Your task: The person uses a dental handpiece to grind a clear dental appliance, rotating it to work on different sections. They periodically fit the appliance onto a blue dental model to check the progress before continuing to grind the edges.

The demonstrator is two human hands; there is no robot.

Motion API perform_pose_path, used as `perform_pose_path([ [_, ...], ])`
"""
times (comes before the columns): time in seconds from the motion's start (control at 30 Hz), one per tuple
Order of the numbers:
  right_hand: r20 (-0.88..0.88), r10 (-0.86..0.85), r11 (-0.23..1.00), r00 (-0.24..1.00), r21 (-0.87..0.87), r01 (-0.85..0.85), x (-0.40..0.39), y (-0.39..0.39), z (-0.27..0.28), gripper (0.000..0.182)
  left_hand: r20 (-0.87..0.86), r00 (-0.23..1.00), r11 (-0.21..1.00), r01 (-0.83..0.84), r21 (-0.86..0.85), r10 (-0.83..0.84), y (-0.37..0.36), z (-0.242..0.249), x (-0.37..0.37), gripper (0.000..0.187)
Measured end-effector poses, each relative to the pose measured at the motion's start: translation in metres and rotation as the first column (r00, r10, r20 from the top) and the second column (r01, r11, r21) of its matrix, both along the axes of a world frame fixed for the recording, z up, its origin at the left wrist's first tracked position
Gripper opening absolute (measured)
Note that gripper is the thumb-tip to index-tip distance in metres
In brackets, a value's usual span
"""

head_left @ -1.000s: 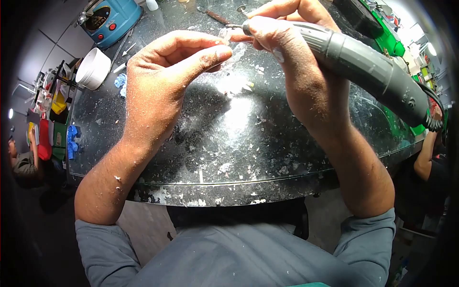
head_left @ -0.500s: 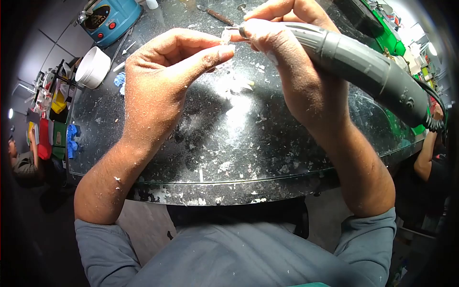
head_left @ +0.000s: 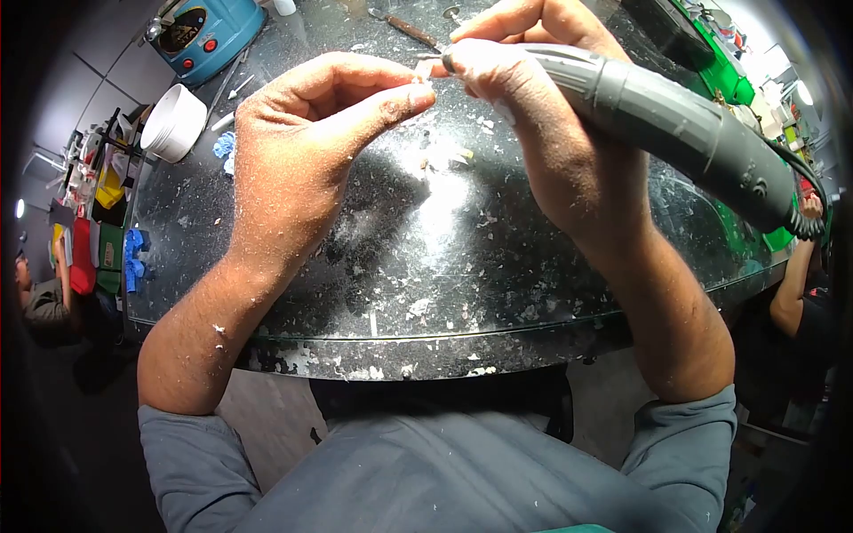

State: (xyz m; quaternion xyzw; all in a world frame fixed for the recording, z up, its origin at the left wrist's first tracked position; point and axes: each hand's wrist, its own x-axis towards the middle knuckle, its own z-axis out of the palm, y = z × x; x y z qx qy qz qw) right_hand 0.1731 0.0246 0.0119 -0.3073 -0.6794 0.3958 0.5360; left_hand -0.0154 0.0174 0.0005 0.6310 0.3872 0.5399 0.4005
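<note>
My left hand (head_left: 311, 124), dusted with white powder, pinches a tiny pale piece (head_left: 420, 78) between thumb and fingertips. Wrapped in my right hand (head_left: 542, 98) is a grey rotary handpiece (head_left: 657, 111), its cable trailing off at the right. The thin metal tip (head_left: 429, 56) of the tool points left and lies right at the pale piece; whether they touch cannot be made out. A finger of my right hand reaches close to my left fingertips. Small pale scraps (head_left: 444, 158) lie on the dark tabletop (head_left: 426, 293) below.
A blue machine (head_left: 209, 40) and a white tub (head_left: 174, 124) stand at the back left. Behind the handpiece lies a brown-handled tool (head_left: 404, 28). Blue scraps (head_left: 133, 260) are near the left edge. Green trays (head_left: 729, 75) are at back right. Other people show at both sides.
The pale piece has tilted or turned slightly between my left fingertips, and less of it shows. The handpiece and my right hand have shifted very slightly.
</note>
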Motion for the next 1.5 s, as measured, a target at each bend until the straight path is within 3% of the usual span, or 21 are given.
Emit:
perform_pose_path([
  [0.13, 0.068, -0.016, 0.999, 0.998, -0.042, 0.019, 0.000, 0.001, 0.005, 0.022, 0.005, 1.000, 1.000, -0.008, 0.002, 0.008, 0.002, 0.001, 0.000, 0.014],
  [0.2, -0.300, -0.002, 0.994, 0.954, -0.101, -0.029, -0.011, 0.004, 0.014, 0.016, 0.016, 1.000, 1.000, -0.001, -0.002, 0.001, 0.003, -0.002, 0.001, 0.014],
  [0.27, -0.227, -0.008, 0.997, 0.974, -0.076, -0.010, -0.015, 0.020, 0.008, 0.022, 0.026, 1.000, 1.000, 0.006, -0.007, -0.006, 0.002, -0.003, 0.003, 0.014],
  [0.33, 0.063, -0.055, 0.997, 0.997, 0.065, 0.051, -0.009, 0.005, 0.013, 0.029, 0.062, 0.998, 1.000, 0.019, -0.022, -0.018, 0.002, -0.001, 0.004, 0.014],
  [0.4, 0.066, 0.008, 0.991, 0.998, 0.132, -0.017, -0.002, 0.011, 0.005, 0.033, 0.065, 0.997, 0.999, 0.034, 0.009, -0.035, 0.005, -0.003, 0.002, 0.017],
  [0.47, -0.082, 0.133, 0.990, 0.988, 0.057, -0.128, -0.006, 0.028, -0.004, 0.032, 0.117, 0.990, 0.997, 0.072, 0.033, -0.075, 0.009, -0.004, -0.002, 0.020],
  [0.5, -0.212, 0.081, 0.969, 0.974, -0.211, -0.127, -0.002, 0.024, -0.005, 0.034, 0.086, 0.994, 0.996, 0.069, 0.050, -0.073, 0.010, -0.003, -0.003, 0.023],
  [0.53, -0.390, 0.154, 0.962, 0.908, -0.149, -0.227, -0.003, 0.014, 0.000, 0.034, 0.088, 0.994, 0.997, 0.064, 0.053, -0.068, 0.010, -0.003, -0.003, 0.023],
  [0.67, -0.419, 0.024, 0.946, 0.908, -0.285, -0.156, -0.005, 0.016, 0.004, 0.033, 0.098, 0.990, 0.994, 0.099, 0.041, -0.102, 0.016, -0.004, -0.009, 0.023],
  [0.77, -0.537, 0.100, 0.866, 0.838, -0.368, -0.339, 0.001, 0.018, 0.002, 0.033, 0.101, 0.978, 0.980, 0.191, -0.059, -0.184, 0.018, -0.004, -0.010, 0.026],
  [0.93, -0.591, 0.075, 0.845, 0.803, -0.390, -0.366, 0.003, 0.023, -0.004, 0.033, 0.132, 0.976, 0.983, 0.180, -0.039, -0.174, 0.016, -0.002, -0.010, 0.025],
  [1.03, -0.633, 0.037, 0.835, 0.773, -0.406, -0.372, 0.005, 0.029, -0.014, 0.035, 0.013, 0.998, 0.998, 0.058, 0.026, -0.058, 0.007, 0.005, -0.007, 0.025],
  [1.07, -0.656, 0.014, 0.834, 0.754, -0.408, -0.371, 0.006, 0.029, -0.014, 0.035, -0.063, 0.998, 0.992, 0.022, 0.121, -0.014, 0.006, 0.005, -0.006, 0.024],
  [1.2, -0.589, -0.011, 0.926, 0.808, -0.310, -0.214, 0.002, 0.021, 0.003, 0.038, -0.189, 0.979, 0.940, -0.008, 0.340, 0.077, 0.009, 0.003, -0.009, 0.022],
  [1.27, -0.296, 0.070, 0.997, 0.953, -0.003, -0.074, -0.002, 0.026, 0.007, 0.043, -0.217, 0.970, 0.933, -0.023, 0.360, 0.107, 0.011, 0.003, -0.011, 0.022],
  [1.3, -0.321, 0.071, 0.987, 0.944, -0.111, -0.113, -0.003, 0.017, 0.012, 0.048, -0.245, 0.960, 0.925, -0.035, 0.378, 0.137, 0.011, 0.003, -0.011, 0.022],
  [1.33, -0.159, 0.074, 0.996, 0.985, -0.035, -0.081, -0.002, 0.009, 0.018, 0.050, -0.244, 0.960, 0.925, -0.036, 0.379, 0.137, 0.012, 0.003, -0.012, 0.022],
  [1.5, -0.047, 0.087, 0.989, 0.995, 0.123, -0.081, -0.006, 0.014, 0.004, 0.042, -0.271, 0.948, 0.896, -0.032, 0.444, 0.168, 0.013, 0.003, -0.014, 0.023],
])
